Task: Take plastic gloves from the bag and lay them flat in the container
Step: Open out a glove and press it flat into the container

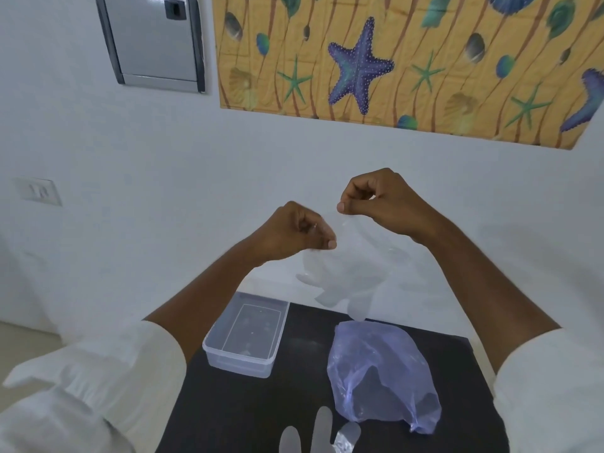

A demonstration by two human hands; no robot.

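A clear plastic glove hangs in the air above the black table, fingers pointing down. My left hand pinches its cuff on the left and my right hand pinches the cuff on the right, higher up. Below them stands a clear rectangular container, with nothing inside that I can make out. To its right lies a crumpled bluish plastic bag. A second clear glove lies on the table at the bottom edge of the view, fingers pointing away from me.
The black table is small and stands against a white wall. A sea-themed cloth hangs on the wall above, beside a grey panel. A switch plate is at the left.
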